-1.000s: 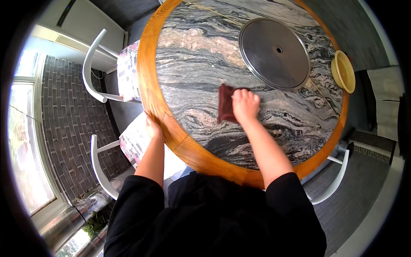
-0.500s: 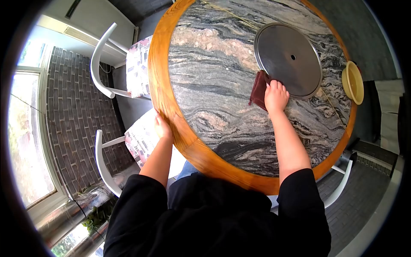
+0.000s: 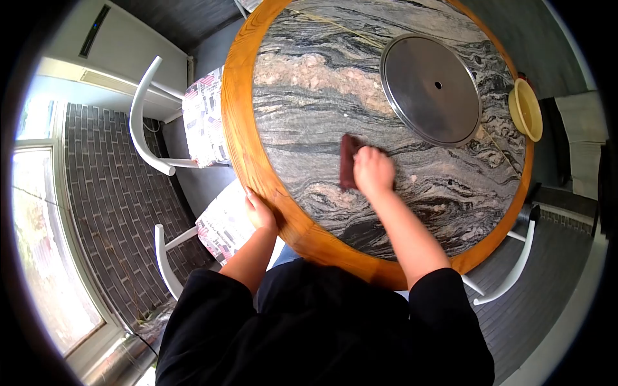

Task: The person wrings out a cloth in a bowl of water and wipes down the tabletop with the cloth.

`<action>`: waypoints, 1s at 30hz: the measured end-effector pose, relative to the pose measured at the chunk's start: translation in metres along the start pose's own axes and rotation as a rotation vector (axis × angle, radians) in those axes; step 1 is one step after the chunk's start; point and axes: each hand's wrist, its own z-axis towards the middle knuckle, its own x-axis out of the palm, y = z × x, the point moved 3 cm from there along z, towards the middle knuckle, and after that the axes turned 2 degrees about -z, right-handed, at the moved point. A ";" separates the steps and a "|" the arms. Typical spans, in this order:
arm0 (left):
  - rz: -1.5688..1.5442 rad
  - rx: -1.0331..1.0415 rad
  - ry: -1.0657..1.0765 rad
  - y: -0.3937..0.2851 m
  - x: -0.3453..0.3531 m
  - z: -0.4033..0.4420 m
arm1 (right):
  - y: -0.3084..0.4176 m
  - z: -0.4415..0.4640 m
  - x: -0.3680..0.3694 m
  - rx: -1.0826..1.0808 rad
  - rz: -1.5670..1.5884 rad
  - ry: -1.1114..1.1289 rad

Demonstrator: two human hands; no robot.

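A dark red cloth [image 3: 348, 162] lies on the marble-patterned top of a round table [image 3: 302, 116], with my right hand [image 3: 374, 171] closed on its right part. Up and to the right of that hand is a round metal disc [image 3: 431, 90] with a small hole in its middle. My left hand [image 3: 260, 211] rests against the wooden rim [image 3: 243, 138] at the table's left front; its fingers are extended and hold nothing.
A yellow basin [image 3: 526, 110] sits at the table's right edge. White chairs with patterned seats [image 3: 205, 119] stand at the left, and another white chair [image 3: 518, 270] at the lower right. A brick wall and a window are at the far left.
My right hand went up and right with the cloth to the disc's edge, then came back down and left, away from it. My left hand stays at the rim.
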 end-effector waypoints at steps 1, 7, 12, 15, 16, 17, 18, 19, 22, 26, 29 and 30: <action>-0.022 0.014 0.005 0.004 0.000 0.003 | 0.021 -0.007 0.003 -0.077 0.008 -0.009; -0.080 0.040 0.032 0.009 0.000 0.007 | 0.126 -0.052 0.016 -0.290 0.212 -0.012; -0.146 0.011 0.076 0.018 -0.002 0.011 | 0.151 -0.067 0.018 -0.417 0.271 -0.001; -0.104 0.040 0.070 0.023 -0.002 0.016 | 0.142 -0.058 0.014 -0.511 0.194 -0.039; -0.081 0.038 0.061 0.024 -0.003 0.017 | 0.136 -0.053 0.015 -0.505 0.194 -0.049; -0.059 0.036 0.050 0.026 -0.004 0.018 | 0.131 -0.048 0.015 -0.505 0.179 -0.039; -0.061 0.036 0.045 0.026 -0.004 0.017 | 0.126 -0.045 0.013 -0.508 0.166 -0.028; -0.075 0.025 0.053 0.026 -0.004 0.018 | 0.121 -0.040 0.011 -0.501 0.163 -0.017; -0.081 0.018 0.050 0.021 -0.003 0.013 | 0.098 -0.027 0.010 -0.469 0.067 -0.008; -0.027 0.007 0.022 0.010 -0.002 0.007 | 0.043 -0.001 0.004 -0.366 -0.059 -0.048; -0.036 -0.004 0.038 0.009 -0.001 0.006 | -0.018 0.020 -0.007 -0.154 -0.165 -0.016; -0.043 0.016 0.029 0.008 0.000 0.005 | -0.041 0.026 -0.010 -0.059 -0.181 0.029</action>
